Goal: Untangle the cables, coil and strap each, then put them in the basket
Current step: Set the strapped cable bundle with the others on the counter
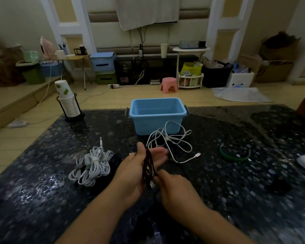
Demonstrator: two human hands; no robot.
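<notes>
The dark speckled glossy tabletop (236, 182) fills the lower view, its far edge running just behind the light blue rectangular plastic basket (158, 114), which stands upright and holds nothing that can be seen; broad bare stretches of table lie to the right and at the near left. Just in front of the basket a loose white charging cable (173, 140) sprawls in open loops, one plug pointing right. At the left sits a heap of coiled white cables with grey straps (92, 166), one plug sticking up toward the far edge, with a coiled black cable (115, 160) partly showing behind it. A stack of white paper cups in a black wire holder (69, 104) stands at the far left corner, and a green strap curled in an arc (233, 154) lies well to the right. At the centre, the left hand (136, 171) has its fingers stretched flat toward the basket with the thumb up, and a dark reddish braided cable coil (149, 168) is looped around the palm, its long axis running near to far. The right hand (176, 189) pinches the coil's near end, fingers curled on it, just beside the left wrist.
</notes>
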